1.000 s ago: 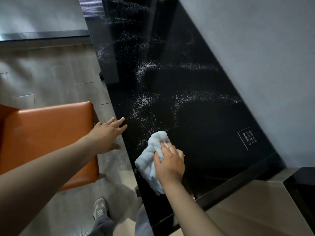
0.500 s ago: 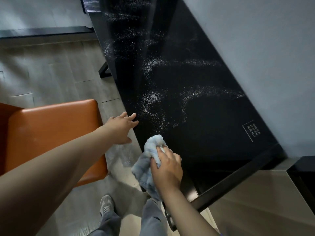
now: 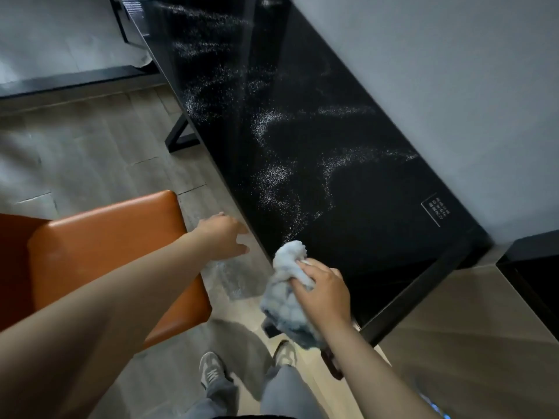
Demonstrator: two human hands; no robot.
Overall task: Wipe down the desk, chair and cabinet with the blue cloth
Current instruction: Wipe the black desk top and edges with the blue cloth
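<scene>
The blue cloth (image 3: 287, 285) is being drawn back to the front edge of the desk (image 3: 378, 231), further off the top than a second ago. It is being gripped, bunched, in the curled fingers of the right hand (image 3: 325, 293), and its tail is hanging below the rim. The left hand (image 3: 222, 237), loosely spread and empty, is now being held just off that edge. White dust (image 3: 272, 176) is still lying across most of the desk, and only the near corner looks wiped. The chair (image 3: 106, 252) beside the desk probably remains to be done. Sweeping room is being left along the desk's length, while its far side is being hemmed by the wall.
</scene>
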